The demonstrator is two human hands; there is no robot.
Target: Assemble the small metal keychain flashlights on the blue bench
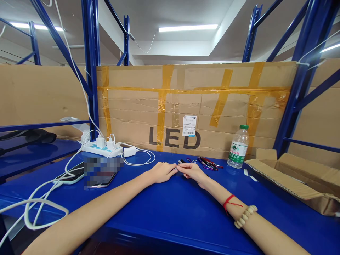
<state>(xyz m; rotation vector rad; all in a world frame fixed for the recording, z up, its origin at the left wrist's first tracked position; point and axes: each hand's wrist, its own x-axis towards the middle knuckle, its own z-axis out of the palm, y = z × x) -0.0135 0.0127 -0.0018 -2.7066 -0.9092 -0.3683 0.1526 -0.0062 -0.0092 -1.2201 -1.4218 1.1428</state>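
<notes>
Left of the bottle (238,150), your left hand (162,171) and right hand (192,172) pinch a small thing (175,169), likely to steady it.

the head view faces forward over both hands (162,172) (192,172).

The counter (170,219) and rack posts (87,42) are coloured deep blue. Brown cardboard (132,117) is striped with amber tape (161,106). Black, red and purple are mixed in the pile (208,163). The bottle (238,147) is capped in green.
</notes>
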